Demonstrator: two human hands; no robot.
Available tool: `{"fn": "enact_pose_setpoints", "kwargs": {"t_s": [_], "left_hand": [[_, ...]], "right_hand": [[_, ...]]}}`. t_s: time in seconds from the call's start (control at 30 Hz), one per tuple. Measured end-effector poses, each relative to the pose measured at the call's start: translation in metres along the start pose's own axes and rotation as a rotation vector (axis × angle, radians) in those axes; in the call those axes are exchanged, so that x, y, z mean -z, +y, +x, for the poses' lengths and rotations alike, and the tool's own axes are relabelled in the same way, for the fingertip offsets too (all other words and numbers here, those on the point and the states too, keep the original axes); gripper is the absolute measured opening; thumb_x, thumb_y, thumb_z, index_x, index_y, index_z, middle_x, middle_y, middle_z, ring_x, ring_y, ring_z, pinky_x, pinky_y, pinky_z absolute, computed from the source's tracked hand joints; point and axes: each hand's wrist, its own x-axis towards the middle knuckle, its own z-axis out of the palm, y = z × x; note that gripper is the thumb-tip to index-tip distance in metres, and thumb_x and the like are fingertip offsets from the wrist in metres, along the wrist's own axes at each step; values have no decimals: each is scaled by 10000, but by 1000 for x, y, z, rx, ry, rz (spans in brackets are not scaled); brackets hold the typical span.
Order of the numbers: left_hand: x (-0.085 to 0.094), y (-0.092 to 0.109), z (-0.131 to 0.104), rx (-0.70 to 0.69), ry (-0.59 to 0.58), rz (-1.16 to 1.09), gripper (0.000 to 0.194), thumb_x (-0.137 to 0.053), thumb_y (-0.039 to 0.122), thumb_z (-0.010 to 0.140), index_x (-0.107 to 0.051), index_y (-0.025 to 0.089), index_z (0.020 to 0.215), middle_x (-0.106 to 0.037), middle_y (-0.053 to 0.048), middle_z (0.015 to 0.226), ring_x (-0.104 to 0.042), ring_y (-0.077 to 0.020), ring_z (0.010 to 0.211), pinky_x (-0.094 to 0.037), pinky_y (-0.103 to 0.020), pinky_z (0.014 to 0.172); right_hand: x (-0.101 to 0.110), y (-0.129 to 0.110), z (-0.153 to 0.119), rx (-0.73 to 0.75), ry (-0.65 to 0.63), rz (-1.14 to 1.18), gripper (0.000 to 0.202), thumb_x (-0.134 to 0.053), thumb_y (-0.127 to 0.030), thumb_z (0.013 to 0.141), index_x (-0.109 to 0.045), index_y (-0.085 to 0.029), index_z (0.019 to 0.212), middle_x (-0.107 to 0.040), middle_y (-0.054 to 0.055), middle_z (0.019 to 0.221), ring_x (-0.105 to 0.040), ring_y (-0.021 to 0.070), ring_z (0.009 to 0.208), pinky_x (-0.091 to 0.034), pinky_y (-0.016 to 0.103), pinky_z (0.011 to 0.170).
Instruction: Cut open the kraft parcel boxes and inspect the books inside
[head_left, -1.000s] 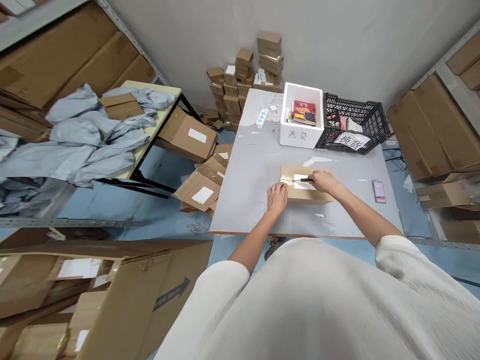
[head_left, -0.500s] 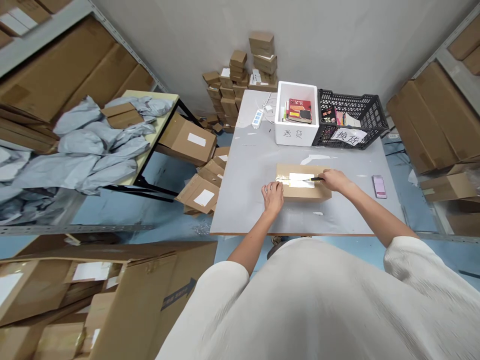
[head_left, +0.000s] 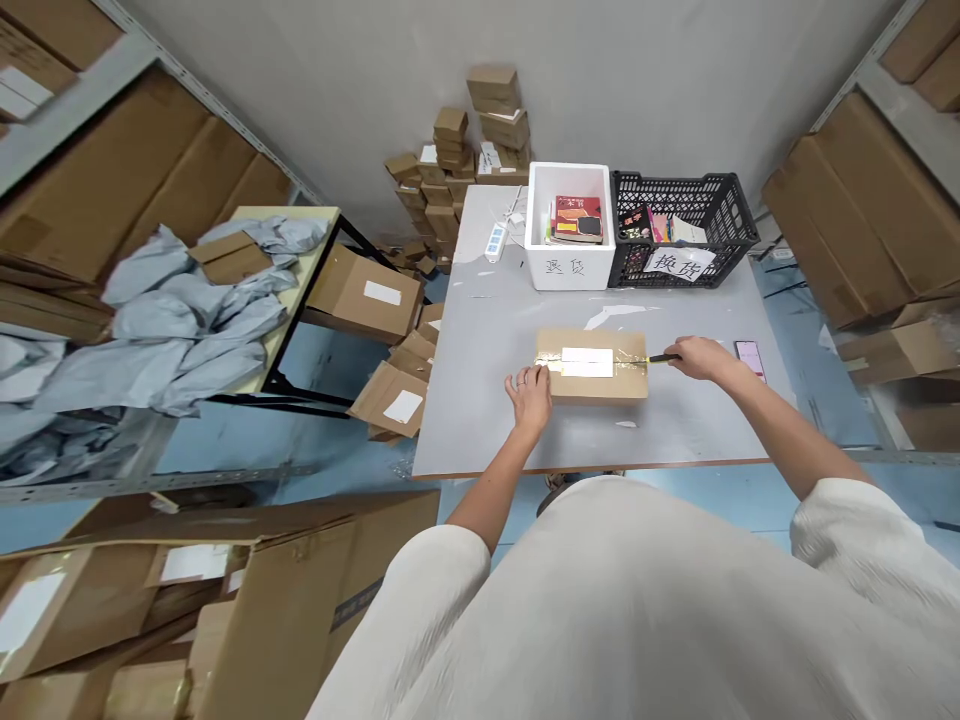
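A taped cardboard box lies flat on the grey table, with a white label on its top and clear tape along the middle. My left hand grips the box's left end, fingers bent over the edge. In my right hand is a black and yellow utility knife, its tip at the right end of the tape seam. Most of the knife's handle is hidden in the fingers. Just beyond that hand, a phone lies on the table, partly covered by the wrist.
At the table's back stand a white foam bin with books and a black crate. A power strip lies left of them. Cartons fill the floor on the left, beside a table of grey mailing bags.
My right hand has drawn the knife rightward along the seam, from the label to the box's right end. My left hand stays on the box. The view has shifted slightly.
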Motion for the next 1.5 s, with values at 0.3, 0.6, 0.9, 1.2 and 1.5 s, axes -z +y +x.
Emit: {"fn": "enact_pose_setpoints", "kwargs": {"t_s": [0.3,0.6,0.9,1.2,1.5], "left_hand": [[3,40,21,-103,-94,-38,604,-541,158,982,-562,265,1576,-569,-176,1598,-482,-363,1524,-354,-585,1277],[-10,109,56,-387,-394,26,893,-926,471,791,-517,263,1556,-573,-168,1550,-505,-395,1485,-294,-536,1300],[-14,121,65,-388,-480,156,845,-934,476,764,-553,229,1477,-623,-169,1458,-560,-402,1427,-132,-615,1366],[-14,122,65,-390,-474,164,899,-1012,439,670,-573,215,1421,-586,-205,1456,-591,-418,1400,-137,-619,1365],[-16,116,53,-386,-417,142,854,-993,456,721,-567,243,1430,-584,-179,1445,-576,-414,1427,-149,-612,1363]], "right_hand": [[-31,67,-25,-30,7,159,377,-579,-424,1030,-832,-267,1262,-828,107,1141,-728,287,1006,-480,321,782],[-46,52,-31,24,94,491,422,-562,-427,1024,-818,-213,1283,-832,86,1189,-735,265,999,-521,319,857],[-61,54,-14,37,75,645,417,-575,-437,1005,-784,-183,1260,-824,84,1008,-707,235,868,-514,305,779],[-56,50,-2,74,85,495,423,-562,-395,1032,-802,-215,1331,-832,90,1247,-743,266,1031,-546,321,890],[-42,41,19,70,-27,409,375,-618,-483,984,-817,-267,1217,-823,46,1017,-697,225,895,-494,285,821]]}}
